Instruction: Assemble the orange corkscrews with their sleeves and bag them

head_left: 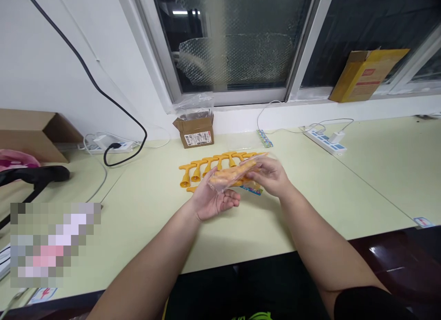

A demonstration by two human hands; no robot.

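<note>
Over the table, both my hands hold a clear plastic bag [229, 175] with yellow-orange pieces inside. My left hand [213, 200] is palm up at the bag's left end, its thumb against the plastic and its other fingers loosely curled below. At the right end, my right hand [270, 175] pinches the bag between thumb and fingers. Behind the bag, several T-shaped yellow plastic pieces [185, 175] with flared, hollow ends stand in a row. Another yellow piece lies partly hidden by my left hand. A blue patterned strip [252, 190] shows below the bag.
A small opened carton [197, 130] stands against the wall, with another patterned strip [265, 138] to its right. Power strips [324, 140] with cables lie at the back right and back left. A larger cardboard box [31, 131] sits at left; a yellow carton [370, 75] leans on the window.
</note>
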